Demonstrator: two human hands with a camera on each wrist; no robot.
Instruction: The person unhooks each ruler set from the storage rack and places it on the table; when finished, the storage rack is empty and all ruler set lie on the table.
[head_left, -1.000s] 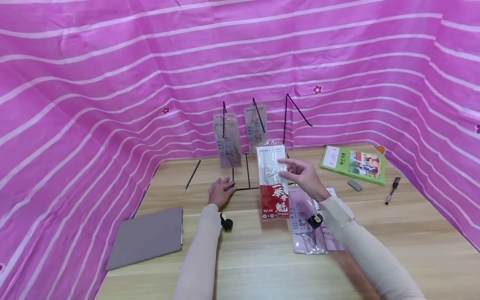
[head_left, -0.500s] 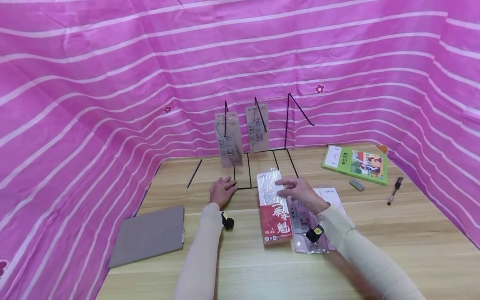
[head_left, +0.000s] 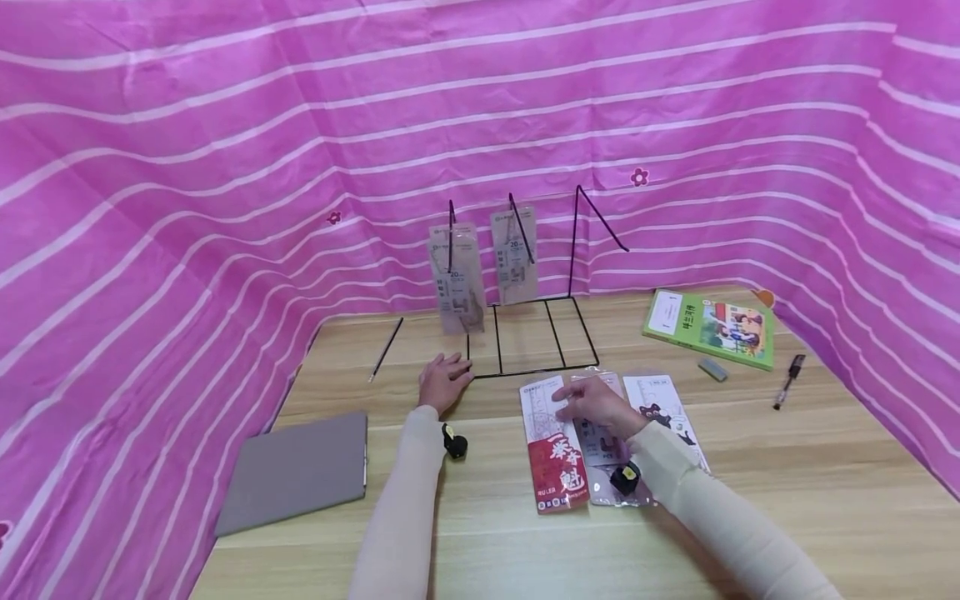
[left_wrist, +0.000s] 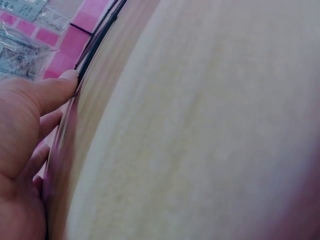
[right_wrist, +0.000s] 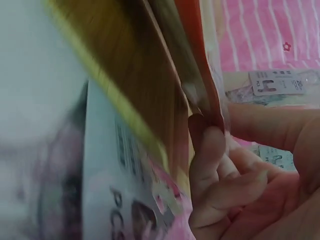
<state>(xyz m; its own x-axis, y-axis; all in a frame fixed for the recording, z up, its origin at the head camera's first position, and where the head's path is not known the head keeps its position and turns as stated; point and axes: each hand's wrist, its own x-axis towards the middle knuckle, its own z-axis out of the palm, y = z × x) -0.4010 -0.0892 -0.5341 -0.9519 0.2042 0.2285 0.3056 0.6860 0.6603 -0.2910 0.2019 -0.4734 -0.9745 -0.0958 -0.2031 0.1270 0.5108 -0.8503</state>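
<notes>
My right hand [head_left: 600, 407] pinches the right edge of a red-and-white ruler pack [head_left: 557, 467], low at the table. The right wrist view shows thumb and fingertips on the edge of that pack [right_wrist: 216, 95]. Partly under the hand lies a clear stationery pack [head_left: 602, 450], and beside it a white pack with a bear drawing [head_left: 663, 408]. My left hand [head_left: 444, 385] lies on the table at the front left corner of a black wire rack [head_left: 536, 372]. In the left wrist view the thumb of the left hand [left_wrist: 25, 125] touches the wire.
Clear packs hang on the rack's left hook [head_left: 459, 292] and middle hook [head_left: 516, 267]; the right hook [head_left: 602, 218] juts forward. A grey laptop-like slab [head_left: 300, 471] and a pencil [head_left: 386, 350] lie left. A green book [head_left: 708, 329], eraser [head_left: 712, 369] and pen [head_left: 789, 382] lie right.
My right hand has lowered the red-and-white ruler pack from in front of the rack to the table, left of the other packs. The left hand has stayed at the rack's corner.
</notes>
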